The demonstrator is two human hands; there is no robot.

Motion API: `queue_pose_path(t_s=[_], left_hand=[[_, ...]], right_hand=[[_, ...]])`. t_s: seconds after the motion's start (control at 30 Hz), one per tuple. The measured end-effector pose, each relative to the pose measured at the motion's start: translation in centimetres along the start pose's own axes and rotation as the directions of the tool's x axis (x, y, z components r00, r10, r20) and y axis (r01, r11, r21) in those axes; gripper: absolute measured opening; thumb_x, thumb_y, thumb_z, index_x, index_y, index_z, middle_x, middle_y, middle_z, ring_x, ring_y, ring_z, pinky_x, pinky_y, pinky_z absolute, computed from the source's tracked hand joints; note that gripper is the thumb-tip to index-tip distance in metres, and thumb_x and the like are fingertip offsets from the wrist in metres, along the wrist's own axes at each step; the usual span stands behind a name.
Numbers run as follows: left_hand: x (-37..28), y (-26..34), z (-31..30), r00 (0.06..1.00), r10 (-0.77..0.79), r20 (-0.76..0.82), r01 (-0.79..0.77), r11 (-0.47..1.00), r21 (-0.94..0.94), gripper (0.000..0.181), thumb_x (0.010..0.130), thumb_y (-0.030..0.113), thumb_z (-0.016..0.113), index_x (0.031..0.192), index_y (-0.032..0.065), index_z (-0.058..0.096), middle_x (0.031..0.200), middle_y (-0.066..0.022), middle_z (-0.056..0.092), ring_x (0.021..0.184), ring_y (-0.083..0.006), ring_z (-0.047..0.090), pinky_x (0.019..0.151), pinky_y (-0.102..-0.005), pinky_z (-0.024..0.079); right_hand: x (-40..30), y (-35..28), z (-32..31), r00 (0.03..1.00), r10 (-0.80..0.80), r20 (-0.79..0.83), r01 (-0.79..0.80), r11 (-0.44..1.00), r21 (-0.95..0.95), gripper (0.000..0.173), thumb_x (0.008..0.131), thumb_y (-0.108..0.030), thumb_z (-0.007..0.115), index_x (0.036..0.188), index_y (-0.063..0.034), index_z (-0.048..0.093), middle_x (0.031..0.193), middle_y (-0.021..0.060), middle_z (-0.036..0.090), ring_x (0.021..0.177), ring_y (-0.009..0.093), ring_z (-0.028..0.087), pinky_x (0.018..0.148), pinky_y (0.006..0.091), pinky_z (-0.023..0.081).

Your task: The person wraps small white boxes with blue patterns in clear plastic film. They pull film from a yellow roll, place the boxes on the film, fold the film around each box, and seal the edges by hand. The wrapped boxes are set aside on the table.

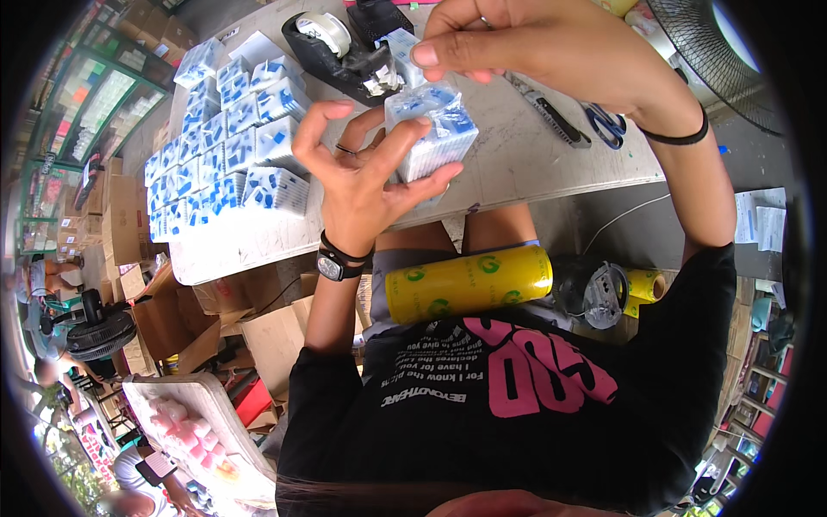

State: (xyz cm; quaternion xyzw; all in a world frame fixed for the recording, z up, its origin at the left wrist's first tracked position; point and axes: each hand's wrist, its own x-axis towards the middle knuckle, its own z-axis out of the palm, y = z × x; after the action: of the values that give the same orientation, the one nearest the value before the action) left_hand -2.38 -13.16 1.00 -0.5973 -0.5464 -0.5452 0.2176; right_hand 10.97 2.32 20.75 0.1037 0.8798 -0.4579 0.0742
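My left hand (362,174), with a watch at the wrist, grips a small block-shaped stack of white and blue pieces (436,155) in shiny clear film. Its thumb lies along the film and the other fingers spread behind. Above that stack hovers my right hand (478,45), thumb and fingertips drawn together; whether something thin is between them cannot be told. Many similar stacks (226,142) stand in rows on the white table (517,168) to the left. Just behind the held stack is another white and blue stack (402,55), partly hidden.
A black tape dispenser (336,58) with a clear roll stands at the back. A utility knife (552,116) and scissors (606,126) lie right. Across my lap rests a yellow roll of cling wrap (468,281). A fan (717,58) is at upper right; cardboard boxes (174,316) sit lower left.
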Motion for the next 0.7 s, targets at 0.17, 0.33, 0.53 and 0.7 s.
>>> queue_pose_path(t_s=[0.17, 0.33, 0.53, 0.7], left_hand=[[0.2, 0.1, 0.1, 0.999, 0.024, 0.022, -0.027, 0.991, 0.129, 0.044, 0.063, 0.029, 0.1, 0.1, 0.0211, 0.077, 0.133, -0.0144, 0.023, 0.101, -0.0292, 0.062, 0.079, -0.0332, 0.063], [0.2, 0.1, 0.2, 0.998, 0.062, 0.011, -0.064, 0.979, 0.193, 0.043, 0.063, 0.03, 0.099, 0.099, 0.0231, 0.078, 0.133, -0.0142, 0.023, 0.102, -0.0311, 0.062, 0.08, -0.0354, 0.062], [0.1, -0.1, 0.3, 0.996, 0.074, -0.045, -0.067, 0.986, 0.154, 0.044, 0.064, 0.03, 0.099, 0.102, 0.0248, 0.078, 0.132, -0.0135, 0.024, 0.103, -0.0291, 0.062, 0.079, -0.0364, 0.062], [-0.2, -0.5, 0.4, 0.99, 0.127, -0.055, -0.121, 0.988, 0.101, 0.049, 0.063, 0.027, 0.098, 0.106, 0.0214, 0.077, 0.127, -0.0107, 0.036, 0.098, -0.0251, 0.06, 0.077, -0.0355, 0.059]], right_hand=[[1.1, 0.3, 0.6, 0.996, -0.063, -0.055, 0.051, 0.98, -0.194, 0.033, 0.101, -0.028, 0.063, 0.098, 0.0037, 0.073, 0.072, 0.0048, 0.067, 0.065, 0.01, 0.056, 0.059, 0.0294, 0.045], [0.9, -3.3, 2.1, 0.997, -0.012, -0.071, -0.016, 0.923, -0.384, 0.037, 0.096, -0.029, 0.063, 0.085, 0.0054, 0.07, 0.064, 0.0124, 0.061, 0.059, 0.017, 0.057, 0.058, 0.0335, 0.046], [1.6, -4.9, 1.8, 0.988, 0.145, -0.046, -0.149, 0.85, -0.505, 0.041, 0.093, -0.031, 0.064, 0.077, 0.0059, 0.067, 0.059, 0.0158, 0.057, 0.053, 0.021, 0.055, 0.055, 0.0361, 0.044], [2.2, -5.2, 1.8, 0.98, 0.197, -0.012, -0.175, 0.84, -0.514, 0.042, 0.093, -0.032, 0.062, 0.077, 0.0054, 0.067, 0.057, 0.0144, 0.056, 0.052, 0.02, 0.054, 0.054, 0.0365, 0.043]])
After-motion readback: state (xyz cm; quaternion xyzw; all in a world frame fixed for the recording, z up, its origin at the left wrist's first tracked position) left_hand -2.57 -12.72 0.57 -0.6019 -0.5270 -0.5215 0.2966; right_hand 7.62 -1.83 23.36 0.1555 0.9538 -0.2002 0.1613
